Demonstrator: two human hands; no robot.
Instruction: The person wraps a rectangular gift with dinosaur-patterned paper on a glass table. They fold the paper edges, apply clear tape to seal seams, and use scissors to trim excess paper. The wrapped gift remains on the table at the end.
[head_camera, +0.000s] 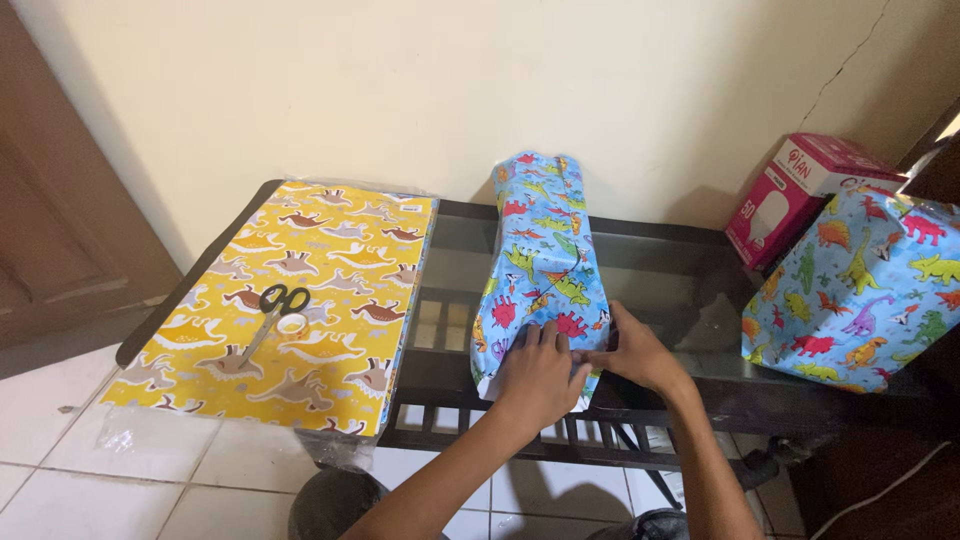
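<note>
A long parcel (540, 240) wrapped in blue dinosaur-print paper lies lengthwise on the dark glass table (680, 290). My left hand (535, 375) presses flat on its near end, fingers together on the folded paper. My right hand (635, 350) pinches the paper's right edge at that same end. Both hands rest on the parcel.
A stack of yellow dinosaur-print paper sheets (300, 300) covers the table's left part, with black-handled scissors (270, 310) and a roll of clear tape (292, 323) on it. At the right sit a second blue-wrapped parcel (860, 290) and a pink-and-white carton (800, 190). The wall stands right behind.
</note>
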